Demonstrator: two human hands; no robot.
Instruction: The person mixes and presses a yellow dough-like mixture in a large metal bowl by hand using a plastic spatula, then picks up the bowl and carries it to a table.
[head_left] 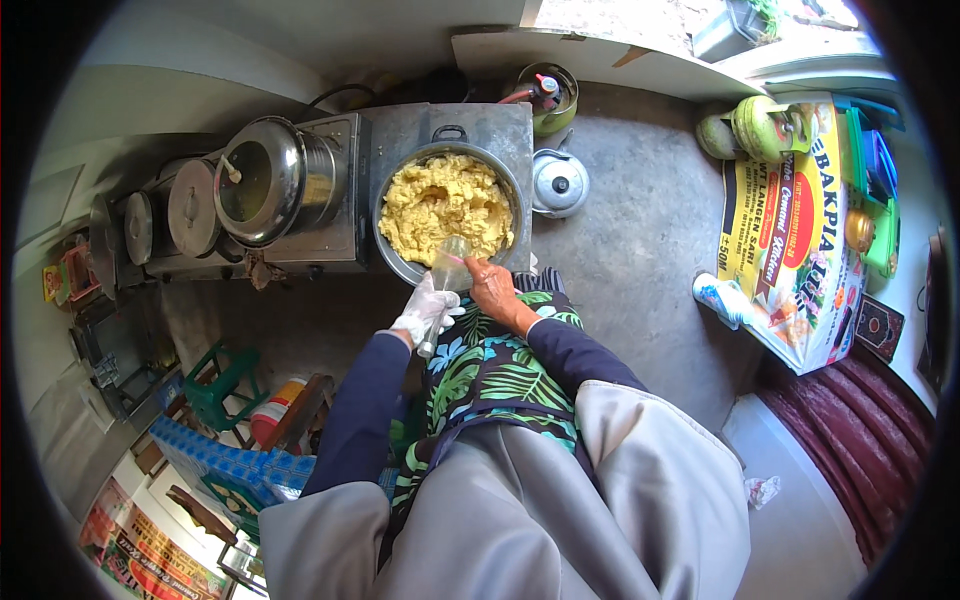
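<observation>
A large metal pot (384, 235) with a handle on its far rim stands before me, filled with a lumpy yellow mash (440, 205) that has a hollow in its middle. At the pot's near rim, my left hand (430, 310), in a white glove, is closed around a long clear see-through piece (453, 250). Its wider end reaches over the mash, and a shiny narrow end comes out below the glove. Whether it is glass or plastic, I cannot tell. My bare right hand (497, 290) pinches its upper part beside a pink spot.
Left of the pot, a big lidded steel pot (275, 180) stands on the stove (350, 180). A kettle (560, 183) and a green gas cylinder (555, 110) stand right of the counter. Farther right, melons (765, 128) rest on a printed box (790, 230). A green stool (222, 385) is at left.
</observation>
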